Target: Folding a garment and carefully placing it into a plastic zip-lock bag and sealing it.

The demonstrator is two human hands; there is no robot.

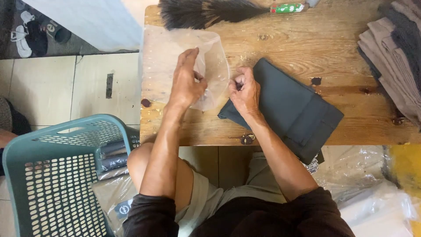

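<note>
I see my left hand (186, 81) laid flat, fingers stretched out, inside or on the mouth of a clear, thin plastic bag (169, 61) that lies on the wooden plank worktop (280, 39); I cannot tell whether the fingers are under the top film or pressing on it. My right hand (243, 90) is curled closed, pinching the bag's open edge just beside the near corner of a dark grey folded fabric garment (287, 107). That garment lies flat on the worktop to the right of the bag, set at an angle, its lower right corner hanging a little over the front edge. The bag stretches from the hands towards the left far corner of the worktop.

At the far edge rests a dark bristle brush with a green-and-red handle (228, 9). On the right side sits a stack of folded beige and grey cloths (394, 57), well apart from the hands. Down by my left knee stands a teal perforated plastic basket (52, 175) holding bagged dark items. More crumpled clear plastic (368, 180) lies on the floor at the right, below the worktop.
</note>
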